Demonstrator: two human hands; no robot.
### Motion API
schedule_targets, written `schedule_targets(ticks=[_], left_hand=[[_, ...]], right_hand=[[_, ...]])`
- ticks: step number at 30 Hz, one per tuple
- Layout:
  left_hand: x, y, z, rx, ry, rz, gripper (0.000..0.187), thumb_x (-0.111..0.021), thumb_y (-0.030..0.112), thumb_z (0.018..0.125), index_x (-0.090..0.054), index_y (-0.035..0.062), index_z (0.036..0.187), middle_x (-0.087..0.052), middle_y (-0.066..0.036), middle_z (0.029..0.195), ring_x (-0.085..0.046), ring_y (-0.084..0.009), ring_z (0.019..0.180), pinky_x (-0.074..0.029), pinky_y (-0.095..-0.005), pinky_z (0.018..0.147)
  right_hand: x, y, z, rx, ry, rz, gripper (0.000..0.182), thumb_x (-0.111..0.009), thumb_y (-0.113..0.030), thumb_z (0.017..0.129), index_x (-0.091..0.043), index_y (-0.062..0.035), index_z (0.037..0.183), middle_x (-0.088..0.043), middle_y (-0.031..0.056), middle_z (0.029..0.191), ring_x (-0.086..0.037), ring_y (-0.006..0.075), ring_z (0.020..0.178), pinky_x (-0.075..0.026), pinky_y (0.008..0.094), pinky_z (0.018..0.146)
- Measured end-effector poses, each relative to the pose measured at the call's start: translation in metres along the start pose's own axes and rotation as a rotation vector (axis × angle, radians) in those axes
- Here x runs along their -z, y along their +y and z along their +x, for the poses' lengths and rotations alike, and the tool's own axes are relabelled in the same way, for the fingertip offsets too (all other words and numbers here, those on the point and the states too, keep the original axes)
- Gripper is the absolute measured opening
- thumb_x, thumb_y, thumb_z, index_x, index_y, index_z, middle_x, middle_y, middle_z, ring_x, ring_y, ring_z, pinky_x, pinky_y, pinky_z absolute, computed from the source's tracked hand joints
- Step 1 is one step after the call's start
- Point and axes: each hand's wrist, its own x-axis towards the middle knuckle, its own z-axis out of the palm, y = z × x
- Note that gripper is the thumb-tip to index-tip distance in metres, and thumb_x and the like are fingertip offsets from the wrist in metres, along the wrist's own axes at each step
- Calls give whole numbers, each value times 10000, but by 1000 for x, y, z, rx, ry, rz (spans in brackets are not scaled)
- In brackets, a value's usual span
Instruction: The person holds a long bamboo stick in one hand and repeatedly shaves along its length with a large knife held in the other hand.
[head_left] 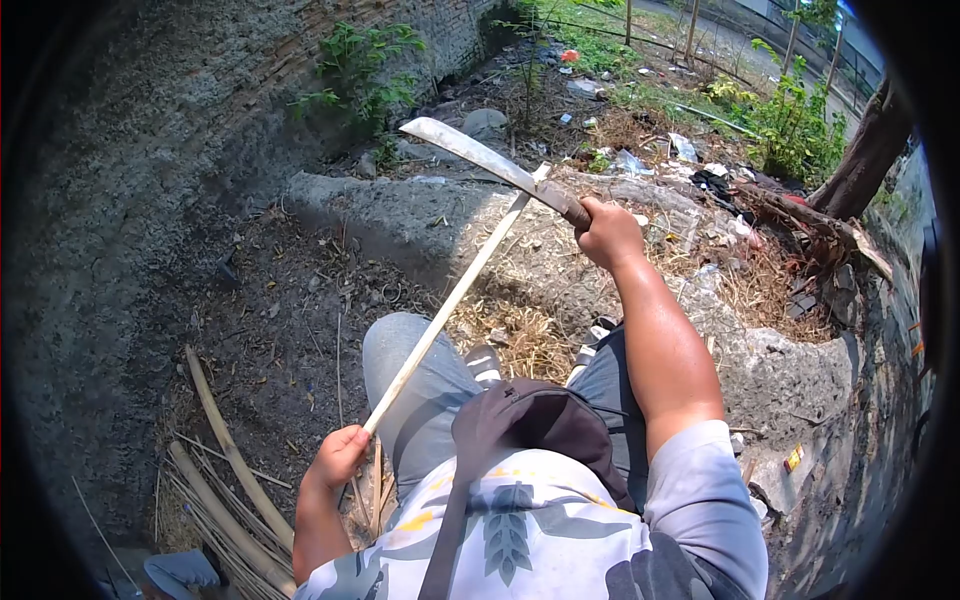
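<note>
My right hand [609,233] is wrapped round the handle of a machete [480,155], whose broad, curved blade points up and left. Down at the left, my left hand [341,457] grips the lower end of a long, pale bamboo strip [450,305]. The strip slants up to the right across my knee, and its far end meets the blade close to the handle. Whether the edge is cutting into the strip cannot be made out. A dark bag [540,430] rests on my lap, its strap across my shirt.
Several bamboo poles and thin strips [235,450] lie at the lower left, near another person's trouser leg [180,570]. A rough wall [120,230] rises on the left. Ahead is a concrete ledge [380,210] with litter and dry shavings [510,335]. A tree trunk [868,155] stands at the right.
</note>
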Motion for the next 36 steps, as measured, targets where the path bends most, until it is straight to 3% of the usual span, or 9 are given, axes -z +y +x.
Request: schedule_targets(ticks=[6,11,13,16,22,26,31,34,36], left_hand=[[-10,-9,13,-24,88,-28,364,-505,332,1122,-564,100,848,-460,64,681,-370,-55,563,-301,-245,511],[-16,-11,30,-117,140,50,382,-491,338,1128,-555,97,839,-472,57,688,-391,-54,586,-326,-251,521],[-14,-4,24,-158,161,121,391,-487,343,1130,-557,91,839,-461,61,681,-391,-53,592,-332,-253,528],[-16,15,7,-110,135,174,400,-500,340,1127,-561,76,832,-460,70,682,-398,-48,623,-348,-261,547],[-10,2,20,-89,131,282,425,-533,346,1113,-558,56,803,-493,65,700,-404,-54,651,-365,-274,564],[-14,-14,31,-115,132,435,460,-527,391,1111,-592,36,825,-516,31,691,-451,-83,665,-407,-300,592],[-17,-32,38,-78,189,459,487,-510,407,1115,-591,15,837,-506,23,688,-456,-93,666,-418,-315,599],[-18,-41,36,-79,231,435,485,-510,402,1114,-588,14,834,-495,16,671,-447,-96,655,-414,-320,591],[-15,-58,40,-100,238,385,484,-520,397,1110,-585,13,823,-493,7,655,-439,-98,645,-410,-326,580]], right_hand=[[4,-7,-13,384,-170,13,134,-705,-166,771,-670,-166,901,-714,130,822,-711,370,843,-559,521,724],[12,-46,-25,689,-146,-82,120,-728,-191,744,-619,-175,792,-698,54,734,-704,276,729,-523,402,795],[4,-25,-13,556,-10,6,126,-723,-142,730,-628,-155,812,-693,69,738,-694,320,731,-533,431,788],[6,4,8,-174,-152,156,202,-672,-165,823,-717,-158,1021,-751,169,979,-710,416,948,-555,537,842],[16,10,-2,-68,-245,-56,202,-670,-173,814,-734,-160,1005,-754,148,968,-729,365,960,-569,509,853],[12,-4,-10,322,-363,-77,148,-696,-168,780,-730,-167,923,-748,128,886,-734,352,907,-577,499,806],[-1,-37,-20,578,-424,-183,113,-706,-176,765,-737,-187,873,-749,64,827,-741,316,843,-592,447,782],[-5,-23,-16,449,-464,-168,132,-700,-174,781,-747,-191,903,-754,72,863,-743,316,877,-593,450,798],[-8,-5,-11,122,-416,-95,174,-696,-167,785,-740,-173,954,-751,134,919,-729,365,913,-576,501,824]])
